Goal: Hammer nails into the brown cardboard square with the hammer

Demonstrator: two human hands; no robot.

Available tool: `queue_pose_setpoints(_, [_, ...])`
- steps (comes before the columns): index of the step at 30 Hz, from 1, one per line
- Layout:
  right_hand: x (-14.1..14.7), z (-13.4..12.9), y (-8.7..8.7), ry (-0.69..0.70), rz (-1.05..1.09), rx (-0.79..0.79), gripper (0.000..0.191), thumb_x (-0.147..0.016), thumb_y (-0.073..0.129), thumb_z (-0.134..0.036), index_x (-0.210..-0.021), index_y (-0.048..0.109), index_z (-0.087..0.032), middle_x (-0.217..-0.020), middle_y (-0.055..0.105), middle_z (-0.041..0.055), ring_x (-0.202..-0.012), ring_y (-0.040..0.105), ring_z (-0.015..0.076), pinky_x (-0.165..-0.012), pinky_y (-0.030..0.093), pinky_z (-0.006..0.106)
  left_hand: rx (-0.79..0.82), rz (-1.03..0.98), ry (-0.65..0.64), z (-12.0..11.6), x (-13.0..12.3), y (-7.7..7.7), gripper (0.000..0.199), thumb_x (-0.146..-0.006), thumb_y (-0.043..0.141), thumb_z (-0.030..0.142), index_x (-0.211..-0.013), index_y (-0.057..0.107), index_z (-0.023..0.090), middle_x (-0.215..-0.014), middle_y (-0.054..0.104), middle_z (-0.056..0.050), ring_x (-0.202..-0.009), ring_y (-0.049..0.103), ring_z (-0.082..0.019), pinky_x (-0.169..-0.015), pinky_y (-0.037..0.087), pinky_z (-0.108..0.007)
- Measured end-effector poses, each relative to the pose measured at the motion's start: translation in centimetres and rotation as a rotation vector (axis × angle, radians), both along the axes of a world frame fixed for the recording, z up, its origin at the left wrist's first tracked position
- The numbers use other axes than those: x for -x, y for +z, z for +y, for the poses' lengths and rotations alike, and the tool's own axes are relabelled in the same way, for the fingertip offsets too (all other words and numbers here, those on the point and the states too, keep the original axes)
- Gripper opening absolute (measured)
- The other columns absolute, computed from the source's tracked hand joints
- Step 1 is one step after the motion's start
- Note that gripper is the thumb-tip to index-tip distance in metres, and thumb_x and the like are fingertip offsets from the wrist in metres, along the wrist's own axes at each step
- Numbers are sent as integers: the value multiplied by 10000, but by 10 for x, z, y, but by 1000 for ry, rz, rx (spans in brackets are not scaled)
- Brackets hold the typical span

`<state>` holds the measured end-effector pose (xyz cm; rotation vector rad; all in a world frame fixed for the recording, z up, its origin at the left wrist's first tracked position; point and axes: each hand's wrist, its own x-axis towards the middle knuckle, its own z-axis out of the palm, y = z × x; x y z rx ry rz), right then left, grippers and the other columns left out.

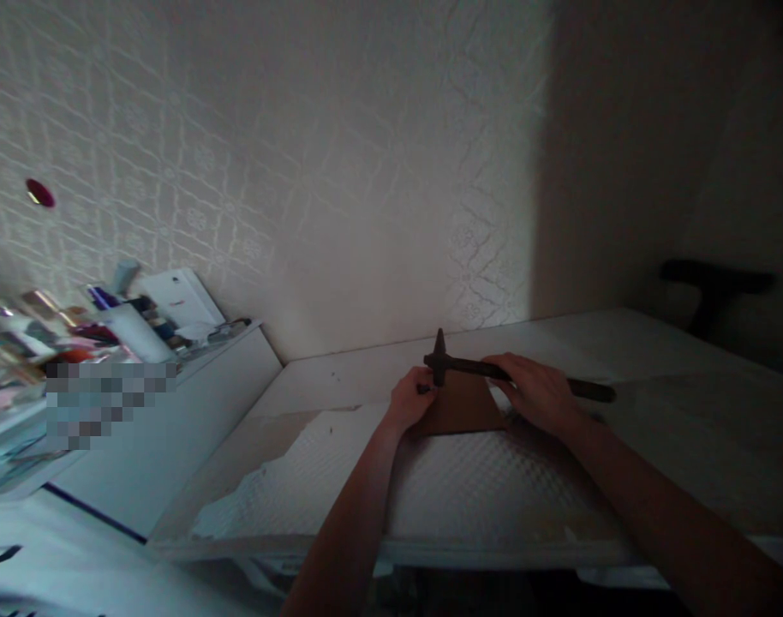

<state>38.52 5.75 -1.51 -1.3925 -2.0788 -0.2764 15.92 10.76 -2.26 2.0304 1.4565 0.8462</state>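
My right hand (538, 392) is closed round the dark handle of a hammer (472, 368), with the handle's end sticking out to the right. The hammer's head is at the left, just above my left hand (414, 398). That hand is closed at the left edge of a flat brown board (462, 407). A small dark piece shows at its fingers, too small to name. The board lies on a white textured sheet (443, 488) with a torn left edge. Whether the hammer touches anything is hidden.
The sheet covers part of a white tabletop (674, 428) against a patterned wall (366, 214). On the left, a white cabinet (192, 428) carries crowded small items, among them a white box (182, 296) and a white cylinder (140, 334). A dark T-shaped object (716, 287) stands at the right.
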Motion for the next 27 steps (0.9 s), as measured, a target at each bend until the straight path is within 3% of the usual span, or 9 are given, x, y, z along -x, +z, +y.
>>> queue_pose_setpoints(27, [0, 1, -2, 7, -27, -22, 313, -847, 422, -209, -1144, 518, -230, -1038, 605, 34, -897, 568, 195, -700, 430, 306, -27, 13, 6, 2, 2, -3, 298, -687, 585, 160, -978, 555, 215, -939, 646, -9, -929, 574, -167, -859, 426, -305])
